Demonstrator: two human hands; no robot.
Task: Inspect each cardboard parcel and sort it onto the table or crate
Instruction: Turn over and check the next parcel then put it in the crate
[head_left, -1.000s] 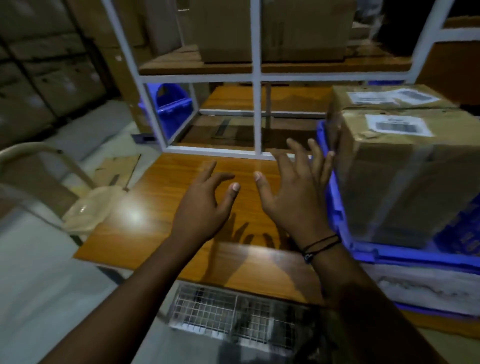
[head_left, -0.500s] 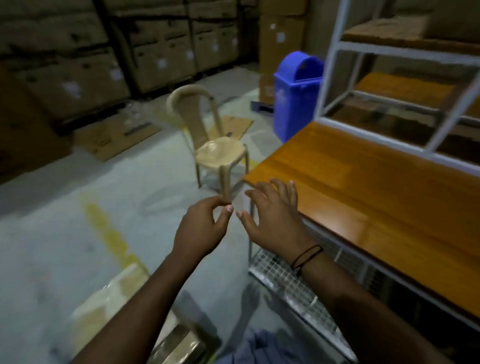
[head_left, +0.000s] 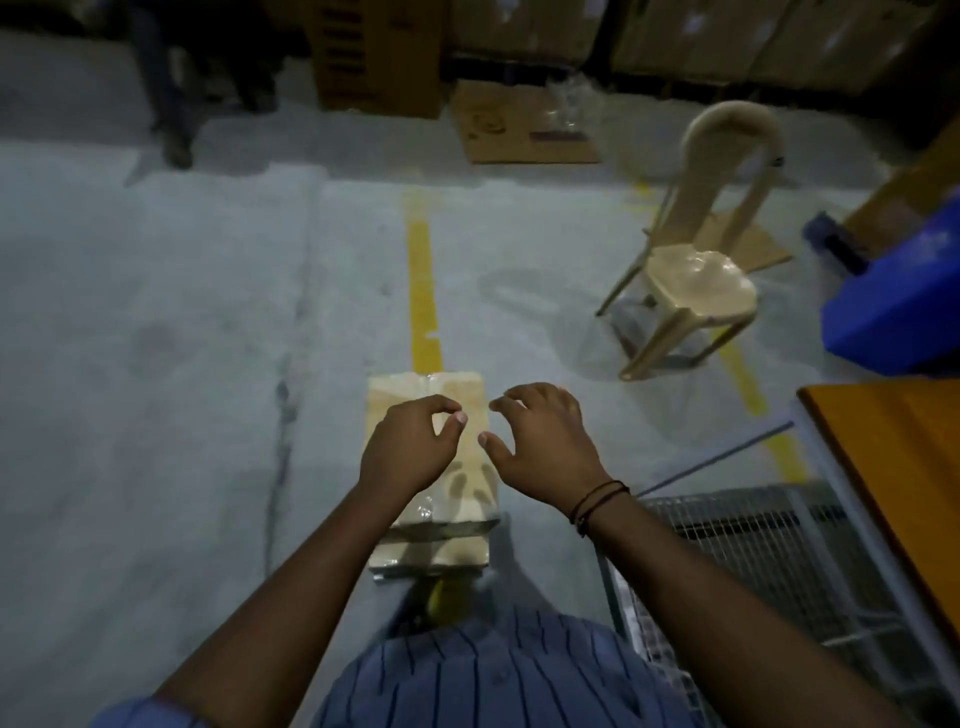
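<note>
Both hands had swung away from the counter (head_left: 893, 467) and down over the floor (head_left: 156, 364) since half a sec back; view now tipped downward. Left hand (head_left: 410, 447) and right hand (head_left: 545, 441) hung side by side, fingers loosely curled, gripping nothing. Cardboard parcel (head_left: 431, 551) lay on the floor right beneath them, apparently untouched, long axis running straight away from the body. Left hand sat over its left half, right hand over its right edge, approx equally near. Next prob a two-handed grab on the long sides.
</note>
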